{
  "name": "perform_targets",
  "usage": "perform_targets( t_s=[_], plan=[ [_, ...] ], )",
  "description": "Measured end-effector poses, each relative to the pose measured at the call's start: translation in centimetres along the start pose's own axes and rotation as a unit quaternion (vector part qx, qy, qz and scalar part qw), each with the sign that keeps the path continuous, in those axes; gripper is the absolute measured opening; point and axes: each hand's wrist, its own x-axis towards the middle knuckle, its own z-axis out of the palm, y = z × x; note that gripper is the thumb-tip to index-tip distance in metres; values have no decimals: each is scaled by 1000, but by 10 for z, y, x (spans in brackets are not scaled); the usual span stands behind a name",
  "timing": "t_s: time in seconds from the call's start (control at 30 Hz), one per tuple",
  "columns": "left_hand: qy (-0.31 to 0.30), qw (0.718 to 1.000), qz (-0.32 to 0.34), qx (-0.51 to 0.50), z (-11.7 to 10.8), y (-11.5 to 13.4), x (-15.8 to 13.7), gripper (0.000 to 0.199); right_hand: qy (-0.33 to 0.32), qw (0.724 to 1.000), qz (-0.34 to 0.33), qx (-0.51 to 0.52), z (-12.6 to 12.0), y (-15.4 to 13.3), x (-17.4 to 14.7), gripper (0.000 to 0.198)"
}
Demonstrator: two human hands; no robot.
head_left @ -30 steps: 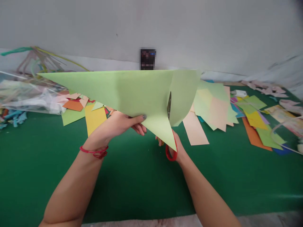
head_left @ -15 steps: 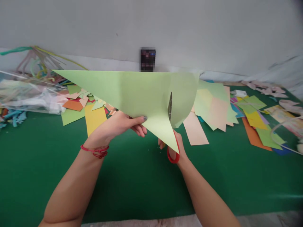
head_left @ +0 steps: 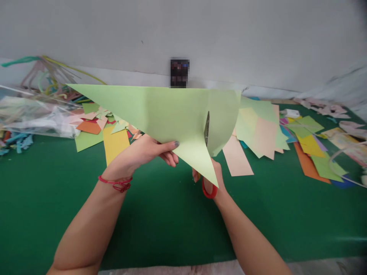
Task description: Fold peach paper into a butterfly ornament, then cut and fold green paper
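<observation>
A large light green sheet of paper (head_left: 172,110) is held up above the table, its top edge nearly level. My left hand (head_left: 155,149) pinches its lower edge, thumb in front and fingers behind. Through a cut on the right part of the sheet, a dark blade of the scissors (head_left: 207,128) shows. Behind the sheet, my right hand (head_left: 217,168) is closed on the scissors; most of the fingers and the handles are hidden. A pointed flap of the paper hangs down over the right wrist, which wears a red bangle.
The table has a green cover (head_left: 160,229). Paper scraps (head_left: 103,118), a yellow sheet (head_left: 116,143) and a clear plastic bag (head_left: 43,114) lie left. On the right are a pink sheet (head_left: 237,156), stacked pale sheets (head_left: 258,126) and coloured papers (head_left: 312,147). A grey wall stands behind.
Almost nothing differs. The sheet's left tip and lower right flap have shifted very slightly right; both hands keep their holds, and the blade stays in the cut.
</observation>
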Motion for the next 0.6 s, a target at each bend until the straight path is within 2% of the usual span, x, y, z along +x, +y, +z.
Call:
perform_targets(
  t_s=[0.2, 0.6],
  plan=[
    [0, 1000, -8, -14, 1, 4, -2, 26, 6, 1000, 25, 11, 0, -9, 0, 7],
    [-2, 1000, 6, -7, 0, -4, 4, 24, 18, 998, 48, 46, 2, -14, -1, 6]
  ],
)
